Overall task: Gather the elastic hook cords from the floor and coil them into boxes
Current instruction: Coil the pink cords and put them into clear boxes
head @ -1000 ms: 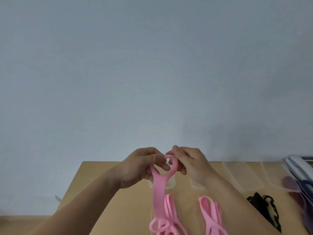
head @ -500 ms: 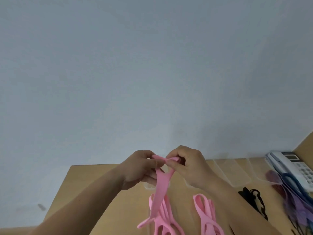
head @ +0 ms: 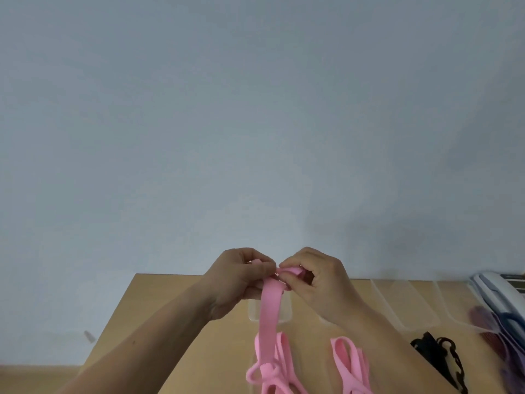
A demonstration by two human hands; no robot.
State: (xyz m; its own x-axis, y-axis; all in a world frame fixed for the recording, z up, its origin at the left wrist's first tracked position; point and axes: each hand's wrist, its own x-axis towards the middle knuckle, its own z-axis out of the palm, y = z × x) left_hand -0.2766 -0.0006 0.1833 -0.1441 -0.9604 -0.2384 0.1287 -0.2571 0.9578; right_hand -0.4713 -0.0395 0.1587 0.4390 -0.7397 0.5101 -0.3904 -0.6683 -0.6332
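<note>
left hand (head: 238, 282) & right hand (head: 319, 282) both pinching the top of a pink cord (head: 270, 314) above the table (head: 176, 322), rest dangling onto it. pink bundle (head: 352, 365) + black cord (head: 439, 356) lie on the table too, clear boxes (head: 397, 305) prob unfilled, early days imo

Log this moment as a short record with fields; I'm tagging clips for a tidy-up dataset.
pink cord: top end held up by both hands; hangs down to a looped tail over the table
left hand: pinches the cord's top end
right hand: pinches the folded tip beside it
second pink cord: lying on the table, right of the first, untouched
black cord: on the table, farther right
clear boxes: along the table's far side
phone: far right edge
</note>
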